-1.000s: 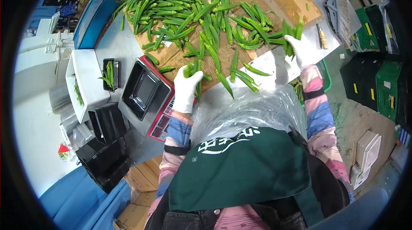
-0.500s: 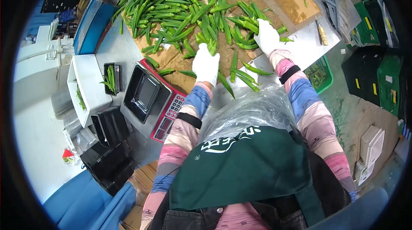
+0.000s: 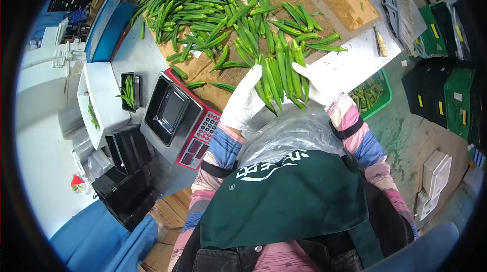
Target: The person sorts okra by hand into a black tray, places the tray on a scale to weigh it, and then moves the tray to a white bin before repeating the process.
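The white-gloved left hand [image 3: 242, 100] and right hand [image 3: 318, 88] are holding a bundle of long green okra pods [image 3: 278, 75] in a shared grip above the desk [image 3: 136, 64]. They seem to be gathering a portion; carrying it would need even pressure.

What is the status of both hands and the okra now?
Left hand and right hand cup one okra bunch between them. Loose okra pile beyond, on cardboard. Scale with black tray at left, nothing between.
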Demonstrator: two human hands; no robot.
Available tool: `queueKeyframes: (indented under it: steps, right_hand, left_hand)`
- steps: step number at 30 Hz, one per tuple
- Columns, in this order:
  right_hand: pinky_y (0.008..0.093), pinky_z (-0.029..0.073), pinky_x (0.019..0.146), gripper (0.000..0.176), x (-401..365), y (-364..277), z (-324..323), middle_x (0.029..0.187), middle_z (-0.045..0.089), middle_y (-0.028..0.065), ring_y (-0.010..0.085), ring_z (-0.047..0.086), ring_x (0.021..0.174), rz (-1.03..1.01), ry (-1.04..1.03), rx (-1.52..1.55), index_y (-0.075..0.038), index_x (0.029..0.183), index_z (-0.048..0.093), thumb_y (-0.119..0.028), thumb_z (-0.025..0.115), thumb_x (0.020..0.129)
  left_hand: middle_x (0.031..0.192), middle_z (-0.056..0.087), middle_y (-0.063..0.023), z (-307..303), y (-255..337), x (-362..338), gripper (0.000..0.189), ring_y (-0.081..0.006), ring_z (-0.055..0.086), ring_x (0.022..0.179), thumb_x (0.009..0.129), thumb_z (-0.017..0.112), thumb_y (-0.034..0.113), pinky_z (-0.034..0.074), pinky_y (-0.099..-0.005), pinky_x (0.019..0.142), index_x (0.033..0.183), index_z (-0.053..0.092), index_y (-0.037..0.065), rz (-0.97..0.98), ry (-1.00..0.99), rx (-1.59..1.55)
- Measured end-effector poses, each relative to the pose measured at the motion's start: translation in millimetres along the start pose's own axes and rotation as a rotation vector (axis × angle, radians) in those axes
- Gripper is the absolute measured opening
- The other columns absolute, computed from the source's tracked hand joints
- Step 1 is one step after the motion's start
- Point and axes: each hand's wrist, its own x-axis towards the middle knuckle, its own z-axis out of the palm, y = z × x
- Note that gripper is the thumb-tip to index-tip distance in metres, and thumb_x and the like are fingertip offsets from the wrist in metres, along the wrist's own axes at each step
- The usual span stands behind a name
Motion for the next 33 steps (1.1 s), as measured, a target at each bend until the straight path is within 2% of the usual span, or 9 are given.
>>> queueKeyframes:
  steps: [2, 6, 9, 10, 13, 20, 25, 27, 33]
  right_hand:
    - [0.0344, 0.047, 0.104, 0.052, -5, 6, 11, 0.134, 0.061, 0.0098, 0.0199, 0.06, 0.119, -0.08, -0.034, 0.017, -0.005, 0.145, 0.049, -0.022, 0.066, 0.099]
    - [0.0351, 0.033, 0.116, 0.058, 12, 31, -1, 0.148, 0.049, 0.0155, 0.0232, 0.047, 0.136, -0.228, 0.002, -0.432, -0.003, 0.153, 0.037, -0.029, 0.054, 0.105]
    - [0.0411, 0.032, 0.119, 0.057, -28, 20, 55, 0.157, 0.037, 0.0239, 0.0325, 0.042, 0.143, -0.019, 0.114, -1.692, -0.004, 0.156, 0.029, -0.035, 0.037, 0.109]
    - [0.0403, 0.033, 0.119, 0.056, -22, 27, 39, 0.158, 0.034, 0.0249, 0.0331, 0.041, 0.144, -0.141, -0.008, -1.87, -0.004, 0.157, 0.028, -0.034, 0.034, 0.109]
    - [0.04, 0.035, 0.117, 0.055, -28, 27, 30, 0.16, 0.032, 0.0228, 0.0321, 0.043, 0.143, -0.486, -0.22, -2.114, -0.004, 0.158, 0.028, -0.03, 0.031, 0.11]
    - [0.0375, 0.04, 0.113, 0.05, -49, 0, 87, 0.15, 0.051, 0.0131, 0.0239, 0.049, 0.138, -0.112, -0.323, -0.547, -0.001, 0.149, 0.046, -0.031, 0.041, 0.11]
    - [0.0408, 0.043, 0.108, 0.052, -52, -3, 95, 0.144, 0.057, 0.018, 0.0263, 0.054, 0.133, -0.239, -0.359, -0.454, 0.003, 0.144, 0.05, -0.035, 0.042, 0.109]
    - [0.0398, 0.044, 0.106, 0.052, -54, -8, 90, 0.142, 0.058, 0.0184, 0.0264, 0.055, 0.132, -0.263, -0.261, -0.564, 0.003, 0.142, 0.051, -0.036, 0.042, 0.109]
    - [0.0338, 0.049, 0.096, 0.047, -60, -12, 55, 0.132, 0.064, 0.0205, 0.0251, 0.064, 0.119, -0.276, -0.029, -0.499, 0.008, 0.134, 0.055, -0.03, 0.048, 0.108]
  left_hand:
    - [0.139, 0.057, -0.0129, 5, 2, -14, 0.055, -0.0264, 0.058, 0.124, 0.105, 0.052, 0.046, 0.047, -0.0453, 0.108, 0.142, 0.048, 0.006, -0.071, -0.083, -0.111]
    - [0.144, 0.053, -0.0132, 1, -15, -19, 0.056, -0.0256, 0.055, 0.129, 0.104, 0.057, 0.031, 0.045, -0.0424, 0.11, 0.152, 0.038, 0.008, 0.115, -0.047, 0.012]
    - [0.146, 0.05, -0.0126, -14, -35, -10, 0.063, -0.0247, 0.053, 0.131, 0.102, 0.06, 0.018, 0.046, -0.0404, 0.109, 0.156, 0.03, 0.009, 0.254, 0.08, 0.396]
    - [0.146, 0.048, -0.0085, -17, -36, -10, 0.081, -0.0206, 0.052, 0.129, 0.094, 0.068, 0.006, 0.046, -0.0382, 0.108, 0.16, 0.02, 0.006, 0.213, 0.078, 0.197]
    - [0.147, 0.048, -0.0085, -26, -36, -12, 0.077, -0.0194, 0.052, 0.129, 0.096, 0.067, 0.009, 0.048, -0.0376, 0.105, 0.159, 0.024, 0.006, 0.236, -0.006, 0.041]
    - [0.143, 0.054, -0.0101, -44, -15, -26, 0.081, -0.0278, 0.058, 0.125, 0.095, 0.07, 0.038, 0.051, -0.0469, 0.104, 0.158, 0.027, 0.012, 0.15, -0.243, -0.227]
    - [0.141, 0.056, -0.0104, -49, 5, -37, 0.096, -0.0275, 0.063, 0.114, 0.089, 0.074, 0.051, 0.055, -0.0466, 0.094, 0.16, 0.022, 0.013, 0.204, -0.428, -0.35]
    - [0.132, 0.057, -0.0042, -40, 26, -61, 0.102, -0.0227, 0.061, 0.104, 0.083, 0.081, 0.047, 0.052, -0.0394, 0.084, 0.161, 0.022, 0.018, 0.245, -0.295, -0.316]
    - [0.132, 0.057, -0.0095, -82, 123, -147, 0.102, -0.0262, 0.064, 0.103, 0.084, 0.079, 0.047, 0.057, -0.0414, 0.084, 0.161, 0.02, 0.015, 0.611, -0.219, -0.066]
